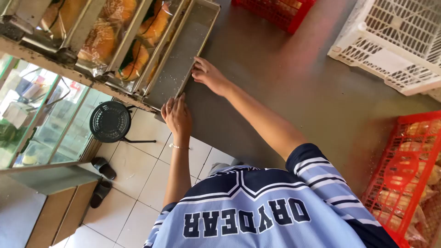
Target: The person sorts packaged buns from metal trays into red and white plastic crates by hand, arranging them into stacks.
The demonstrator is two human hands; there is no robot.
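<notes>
Two bare hands meet at one empty metal tray (183, 55), which lies at the edge of a grey worktop (298, 92) and serves as the landmark here.

Nearest the viewer, on the tray's short near end, the left hand (177, 117) rests with its fingers straight and close together. It lies flat against the corner and is not closed around anything. A little further along, the right hand (209, 73) bends its fingers onto the tray's long right rim, half curled. Whether it grips the rim or only presses on it I cannot tell.

The step in hand looks like steadying or shifting this tray. Moving it further would probably call for a firmer hold on both rims, so the long pan stays level at the worktop's edge.

The tray holds only a few crumbs. Left of it, similar trays (115, 36) sit side by side, holding golden bread in clear wrap. Right of the tray and close to the viewer, a red crate (404, 183) holds more wrapped bread. Far right of the tray sits a white crate (390, 41), seemingly empty. Beyond the tray's far end is the corner of another red crate (275, 11), its contents unclear.
</notes>
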